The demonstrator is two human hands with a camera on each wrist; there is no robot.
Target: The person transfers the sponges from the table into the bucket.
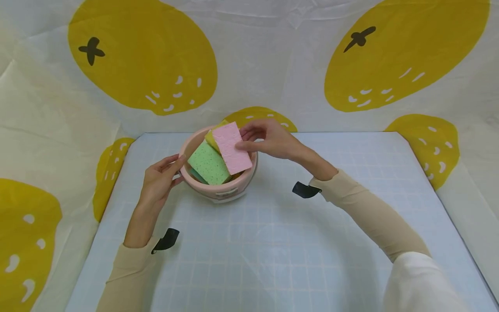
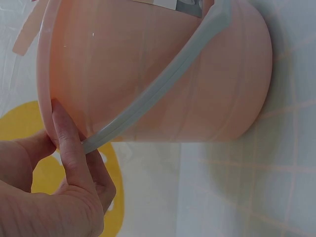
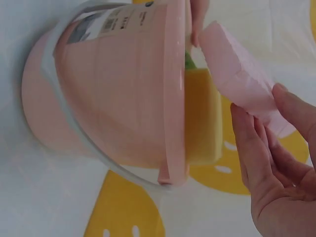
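A pink bucket (image 1: 202,188) stands on the table, its pale handle (image 2: 153,94) hanging down against the side. My left hand (image 1: 159,180) pinches the bucket's rim at its left, thumb and fingers on either side of the wall. Between the thumb and fingers of my right hand (image 1: 274,139) is a pink sponge (image 1: 233,149), held above the bucket's opening. Inside lie a green speckled sponge (image 1: 208,164) and a yellow sponge (image 3: 203,116), which sticks up past the rim. Other pieces beneath them are mostly hidden.
The table (image 1: 273,242) has a pale blue grid cover. Behind it hangs a white cloth (image 1: 269,56) printed with large yellow fruit. A label (image 3: 116,22) is stuck to the bucket's side. Black straps (image 1: 306,190) show at both wrists.
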